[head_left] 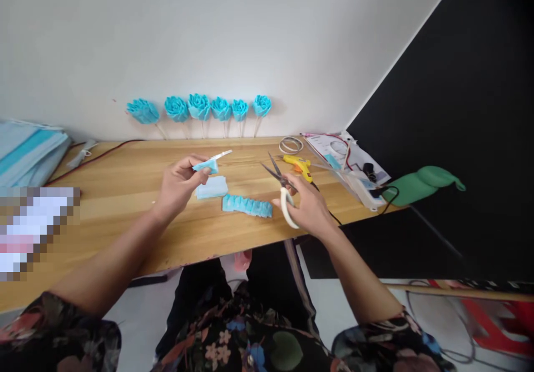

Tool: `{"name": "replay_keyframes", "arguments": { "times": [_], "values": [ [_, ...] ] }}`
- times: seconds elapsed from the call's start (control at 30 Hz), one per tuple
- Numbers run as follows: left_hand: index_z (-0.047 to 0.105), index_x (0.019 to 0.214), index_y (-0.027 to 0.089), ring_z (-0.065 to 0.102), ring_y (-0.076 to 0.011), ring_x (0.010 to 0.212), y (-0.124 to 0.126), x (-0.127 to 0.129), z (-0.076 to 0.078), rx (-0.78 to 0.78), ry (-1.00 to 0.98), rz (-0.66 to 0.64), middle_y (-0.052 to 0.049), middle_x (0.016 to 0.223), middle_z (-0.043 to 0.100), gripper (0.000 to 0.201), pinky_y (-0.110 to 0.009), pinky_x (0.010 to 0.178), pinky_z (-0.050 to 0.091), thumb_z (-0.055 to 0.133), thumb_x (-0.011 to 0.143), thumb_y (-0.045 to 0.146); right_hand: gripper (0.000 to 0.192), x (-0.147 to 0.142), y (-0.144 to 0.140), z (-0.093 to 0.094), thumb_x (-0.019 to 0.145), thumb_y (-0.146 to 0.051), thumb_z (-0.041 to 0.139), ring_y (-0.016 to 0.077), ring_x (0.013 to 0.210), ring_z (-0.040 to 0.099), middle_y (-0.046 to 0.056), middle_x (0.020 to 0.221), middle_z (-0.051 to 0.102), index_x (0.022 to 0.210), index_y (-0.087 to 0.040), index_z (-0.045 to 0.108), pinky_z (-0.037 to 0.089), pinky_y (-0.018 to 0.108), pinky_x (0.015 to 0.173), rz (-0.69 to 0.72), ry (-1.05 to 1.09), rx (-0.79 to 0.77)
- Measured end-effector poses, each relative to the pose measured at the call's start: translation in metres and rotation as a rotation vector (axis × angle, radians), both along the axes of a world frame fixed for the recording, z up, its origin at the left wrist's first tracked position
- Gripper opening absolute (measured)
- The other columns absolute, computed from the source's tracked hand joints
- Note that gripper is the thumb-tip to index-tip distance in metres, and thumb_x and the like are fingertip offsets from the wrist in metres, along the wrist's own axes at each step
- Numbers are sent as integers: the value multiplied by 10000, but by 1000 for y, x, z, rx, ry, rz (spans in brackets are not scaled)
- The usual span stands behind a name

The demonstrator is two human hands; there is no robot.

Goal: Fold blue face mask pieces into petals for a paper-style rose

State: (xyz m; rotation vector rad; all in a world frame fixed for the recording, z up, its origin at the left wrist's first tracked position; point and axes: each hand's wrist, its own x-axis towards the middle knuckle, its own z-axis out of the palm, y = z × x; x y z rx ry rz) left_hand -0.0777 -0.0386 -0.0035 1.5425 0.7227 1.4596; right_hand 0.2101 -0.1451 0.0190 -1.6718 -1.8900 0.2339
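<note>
My left hand (pixel 180 186) pinches a small folded piece of blue fabric (pixel 206 166), with a thin white stick (pixel 221 154) jutting from it to the right. In my right hand (pixel 306 202) is a pair of scissors (pixel 285 197) with white handles, blades parted and pointing up and left. Between my hands, a pleated blue strip (pixel 247 206) lies flat on the table. A stack of pale blue cut pieces (pixel 211 187) rests just behind it, below the left hand's fingers.
Several blue fabric roses (pixel 199 107) on sticks lean against the back wall. A yellow glue gun (pixel 299 167) and a tape roll (pixel 291 145) lie right of centre. Further right are a power strip (pixel 362 189) and a green pouch-like object (pixel 421 184). Blue sheets (pixel 31 152) lie left on the wooden table (pixel 112 194).
</note>
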Motion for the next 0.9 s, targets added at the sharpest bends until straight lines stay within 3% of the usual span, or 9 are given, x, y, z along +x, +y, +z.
{"name": "replay_keyframes", "arguments": {
  "times": [0.13,0.3,0.53,0.7,0.9],
  "values": [
    [638,657,172,608,-141,758,-6,3,7,3,59,7,-63,883,698,293,-248,593,450,817,770,375,568,-36,14,-5,851,-443,699,290,1057,662,123,1133,696,1345,-194,568,534,417,881,66,-80,92],
    [676,731,179,645,-162,809,-6,6,1,67,107,-30,-71,911,717,225,-266,656,491,791,793,362,555,-57,27,-10,867,-448,692,293,1062,651,117,1131,705,1349,-208,559,531,419,879,107,-97,150],
    [698,781,189,671,-165,856,-6,5,-7,149,178,-34,-65,928,727,117,-286,741,502,740,837,282,567,-59,38,-14,855,-447,713,272,1003,672,107,1097,719,1352,-207,582,547,404,854,81,-15,124],
    [705,802,193,674,-179,886,-8,6,-5,159,171,-40,-73,941,733,83,-298,752,513,735,836,263,521,-58,37,-14,851,-410,728,218,849,685,78,1017,738,1320,-204,631,546,349,799,69,27,102],
    [696,770,195,676,-177,855,-11,8,0,163,148,-31,-70,917,735,85,-302,744,521,736,825,245,465,-59,36,-20,887,-368,683,204,800,687,81,985,751,1312,-183,650,538,325,749,83,28,157]
  ]
}}
